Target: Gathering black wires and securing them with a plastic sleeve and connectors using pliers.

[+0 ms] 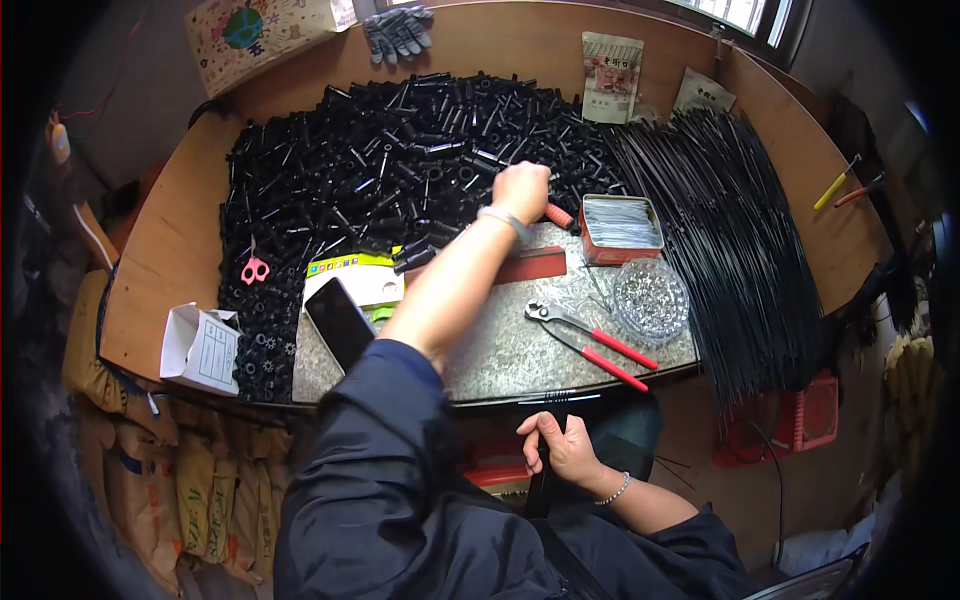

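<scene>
Red cylindrical handle (pixel 560 216) lies just left of the red tin (pixel 615 255), long axis slanting from the nearer left hand (pixel 522 190) toward it (grip curled, contents unclear); right hand (pixel 570 452), loosely curled, contents unclear, sits well below the tin.

I can see one phone (pixel 340 325), one red-handled cutter (pixel 605 338), one pair of scissors (pixel 255 270), one red tin (pixel 612 255), one clear bowl (pixel 651 338), two pouches (pixel 612 78), and uncountably many black tubes (pixel 400 150).

The left hand (pixel 522 190) hides its own fingertips; its forearm (pixel 455 282) covers part of the red bar (pixel 535 264)
</scene>
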A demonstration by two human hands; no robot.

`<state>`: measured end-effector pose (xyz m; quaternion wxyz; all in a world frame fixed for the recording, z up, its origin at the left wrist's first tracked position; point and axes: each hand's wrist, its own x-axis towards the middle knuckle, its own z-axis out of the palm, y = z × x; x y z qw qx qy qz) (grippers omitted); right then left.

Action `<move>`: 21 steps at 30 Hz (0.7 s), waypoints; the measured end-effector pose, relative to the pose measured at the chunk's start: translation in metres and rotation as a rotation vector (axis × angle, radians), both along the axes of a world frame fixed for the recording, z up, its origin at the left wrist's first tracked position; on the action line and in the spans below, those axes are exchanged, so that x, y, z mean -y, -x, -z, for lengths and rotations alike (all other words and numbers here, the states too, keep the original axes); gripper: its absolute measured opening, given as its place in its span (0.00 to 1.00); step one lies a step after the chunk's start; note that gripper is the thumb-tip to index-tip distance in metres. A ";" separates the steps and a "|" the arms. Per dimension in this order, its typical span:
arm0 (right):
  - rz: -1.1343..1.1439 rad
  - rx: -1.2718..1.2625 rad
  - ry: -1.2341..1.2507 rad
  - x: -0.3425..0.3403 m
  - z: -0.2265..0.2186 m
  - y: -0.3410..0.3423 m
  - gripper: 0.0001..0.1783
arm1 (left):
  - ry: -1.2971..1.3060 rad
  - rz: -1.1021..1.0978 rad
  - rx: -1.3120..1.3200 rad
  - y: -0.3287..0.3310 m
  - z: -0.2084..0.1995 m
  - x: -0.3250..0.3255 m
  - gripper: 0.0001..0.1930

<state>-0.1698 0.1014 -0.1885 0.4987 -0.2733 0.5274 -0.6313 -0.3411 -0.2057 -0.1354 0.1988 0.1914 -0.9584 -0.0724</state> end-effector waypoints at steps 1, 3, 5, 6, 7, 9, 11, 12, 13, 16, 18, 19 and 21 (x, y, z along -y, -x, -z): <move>0.007 -0.010 -0.005 -0.002 0.000 0.001 0.25 | 0.024 -0.047 0.020 0.013 0.011 -0.002 0.08; 0.024 -0.002 0.004 -0.004 0.001 0.004 0.25 | -0.052 -0.113 -0.048 0.024 0.023 -0.003 0.08; 0.034 -0.017 -0.017 -0.005 -0.001 0.007 0.25 | -0.063 -0.115 -0.027 0.026 0.021 0.001 0.08; 0.063 0.027 -0.013 -0.005 -0.001 0.008 0.25 | -0.103 -0.093 -0.031 0.023 0.014 -0.002 0.07; 0.063 0.020 -0.002 -0.007 0.000 0.008 0.25 | -0.143 -0.073 -0.035 0.019 0.008 -0.006 0.09; 0.047 -0.011 -0.025 -0.009 0.000 0.006 0.26 | -0.189 -0.072 -0.128 0.012 0.017 -0.005 0.10; 0.036 -0.025 -0.013 -0.010 -0.001 0.002 0.26 | -0.158 -0.013 -0.321 0.002 0.026 0.005 0.11; 0.040 -0.031 -0.010 -0.011 -0.002 0.001 0.26 | -0.251 -0.032 -0.425 -0.008 0.019 0.001 0.10; 0.041 -0.032 -0.015 -0.014 -0.003 -0.003 0.26 | -0.232 -0.024 -0.546 -0.015 0.017 0.002 0.10; 0.048 -0.053 0.012 -0.021 -0.009 -0.007 0.25 | -0.712 0.041 -0.592 -0.069 -0.027 -0.024 0.09; 0.044 -0.037 0.012 -0.021 -0.015 -0.009 0.25 | -1.130 0.129 -0.692 -0.117 -0.050 -0.049 0.09; 0.045 -0.019 0.006 -0.020 -0.016 -0.010 0.25 | -1.356 0.221 -0.844 -0.136 -0.048 -0.058 0.08; 0.033 -0.013 0.024 -0.017 -0.017 -0.013 0.25 | -1.448 0.220 -0.733 -0.190 -0.051 -0.076 0.08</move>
